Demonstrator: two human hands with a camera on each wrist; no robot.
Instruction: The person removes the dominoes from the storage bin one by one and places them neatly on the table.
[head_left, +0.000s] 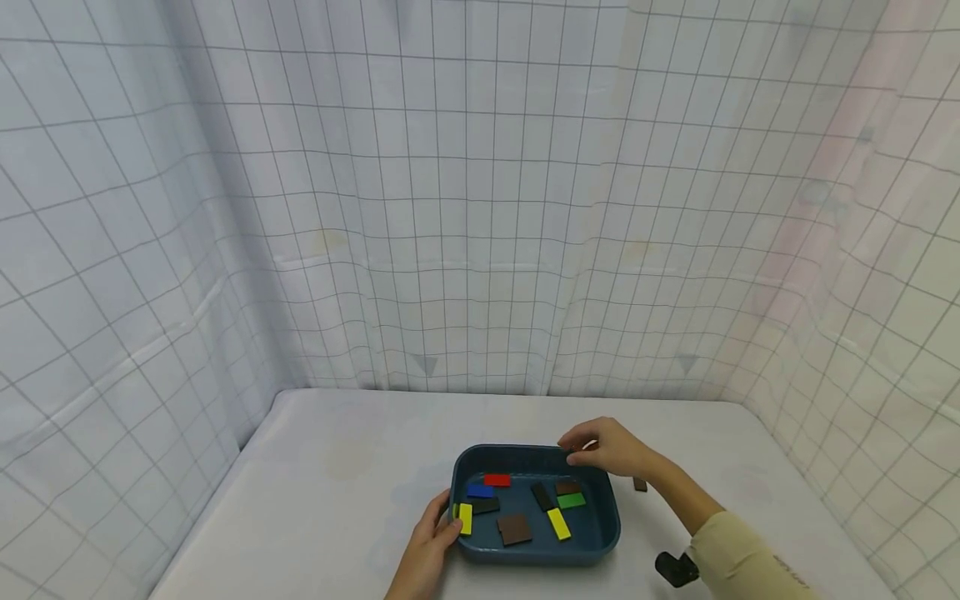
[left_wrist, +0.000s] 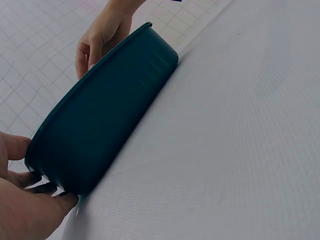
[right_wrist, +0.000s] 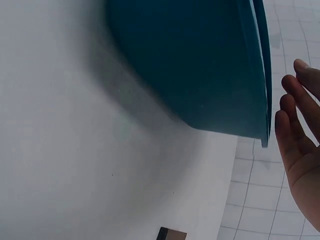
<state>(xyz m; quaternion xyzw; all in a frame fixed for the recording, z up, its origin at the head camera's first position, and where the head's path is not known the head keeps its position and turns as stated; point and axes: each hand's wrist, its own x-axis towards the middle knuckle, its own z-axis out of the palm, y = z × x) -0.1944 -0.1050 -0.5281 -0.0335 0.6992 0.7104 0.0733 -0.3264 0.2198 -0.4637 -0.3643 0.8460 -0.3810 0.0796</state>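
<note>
A dark blue-green tray point(head_left: 536, 557) stands on the white table with several flat coloured pieces lying in it. Among them are a red piece point(head_left: 497, 480), a blue piece point(head_left: 480, 491), a green piece point(head_left: 572, 500) and a brown square piece point(head_left: 514, 529). My left hand point(head_left: 429, 537) grips the tray's left side, thumb at the rim near a yellow piece point(head_left: 466, 519), fingers along the outer wall. Over the far right corner hovers my right hand point(head_left: 611, 448), its fingers loosely bent. In the right wrist view nothing shows between those fingers point(right_wrist: 287, 120).
To the right of the tray, a small dark brown piece point(head_left: 640, 484) lies on the table point(head_left: 337, 483). A black object point(head_left: 677, 570) sits by the right sleeve. White grid-patterned cloth point(head_left: 480, 208) hangs behind the table and along both sides.
</note>
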